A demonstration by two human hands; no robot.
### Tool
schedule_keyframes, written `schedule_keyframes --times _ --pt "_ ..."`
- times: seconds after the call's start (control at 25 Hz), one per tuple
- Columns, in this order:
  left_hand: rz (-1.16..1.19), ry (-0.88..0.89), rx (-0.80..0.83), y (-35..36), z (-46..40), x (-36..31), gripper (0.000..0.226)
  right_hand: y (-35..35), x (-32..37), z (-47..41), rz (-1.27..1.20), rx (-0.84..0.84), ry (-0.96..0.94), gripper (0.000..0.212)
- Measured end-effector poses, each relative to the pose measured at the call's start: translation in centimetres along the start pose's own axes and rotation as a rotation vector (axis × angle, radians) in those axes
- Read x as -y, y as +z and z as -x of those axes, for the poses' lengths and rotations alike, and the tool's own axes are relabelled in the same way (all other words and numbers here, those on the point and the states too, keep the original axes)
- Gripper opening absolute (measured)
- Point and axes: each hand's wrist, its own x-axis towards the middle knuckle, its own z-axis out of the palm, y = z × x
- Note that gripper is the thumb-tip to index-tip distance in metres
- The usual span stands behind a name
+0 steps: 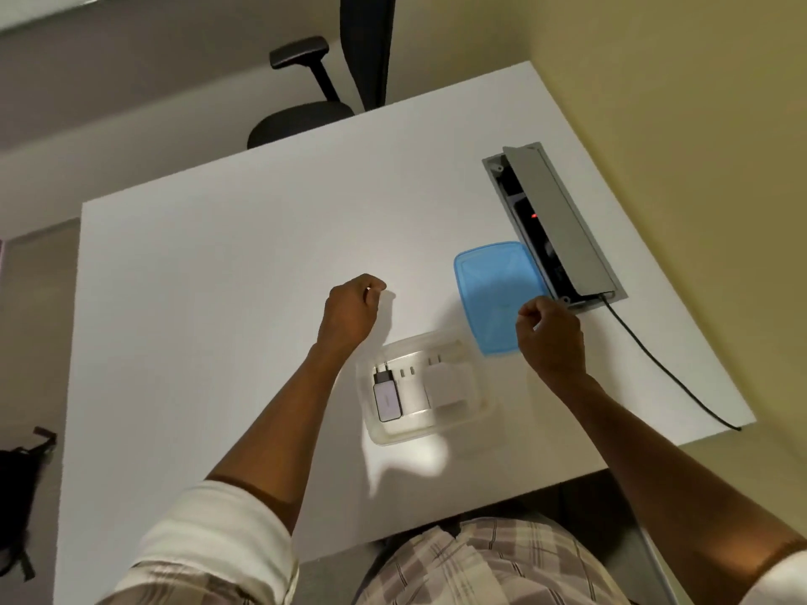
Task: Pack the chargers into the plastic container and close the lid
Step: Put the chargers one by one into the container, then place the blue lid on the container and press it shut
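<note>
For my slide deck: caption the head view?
Chargers lie in the clear container; both hands hover empty, blue lid still off.

Table [218, 277] is showing plain white, lid [493, 290] is looking translucent blue, container [436, 432] is sitting clear. One charger [386, 393] is showing black with a pale lilac face, the others [445, 384] white. Shirt [480, 565] is showing beige-brown plaid, chair [305, 115] black.

Both arms extended forward — left hand [351, 310] loosely fisted, right hand [551, 338] curled, nothing gripped.
</note>
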Motion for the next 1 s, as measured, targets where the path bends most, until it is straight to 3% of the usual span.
schedule_keyframes --times 0.12,0.28,0.4,0.52,0.64,0.72,1.0 --pt "0.029 0.037 0.099 2.0 -2.5 -3.0 0.034 -0.2 -3.3 -1.5 -0.086 0.047 0.203 0.010" --pt "-0.016 0.070 0.211 5.6 -5.7 -6.4 0.030 -0.3 -7.4 -2.5 -0.405 0.131 0.656 0.028" --pt "-0.094 0.034 0.345 7.7 -7.9 -7.9 0.039 0.0 -9.4 -2.3 -0.528 0.197 0.814 0.028" --pt "-0.199 0.020 0.458 9.2 -9.8 -8.7 0.052 0.5 -10.3 -2.3 -0.584 0.216 0.846 0.021" --pt "-0.227 0.010 0.513 10.4 -11.2 -9.4 0.041 0.7 -10.3 -3.2 -0.604 0.225 0.841 0.015" --pt "-0.206 -0.022 0.548 11.0 -11.6 -9.6 0.053 0.7 -10.2 -3.6 -0.611 0.251 0.827 0.012" --pt "-0.155 -0.001 0.532 11.7 -11.3 -10.2 0.057 1.1 -9.5 -4.6 -0.475 0.277 0.741 0.013"
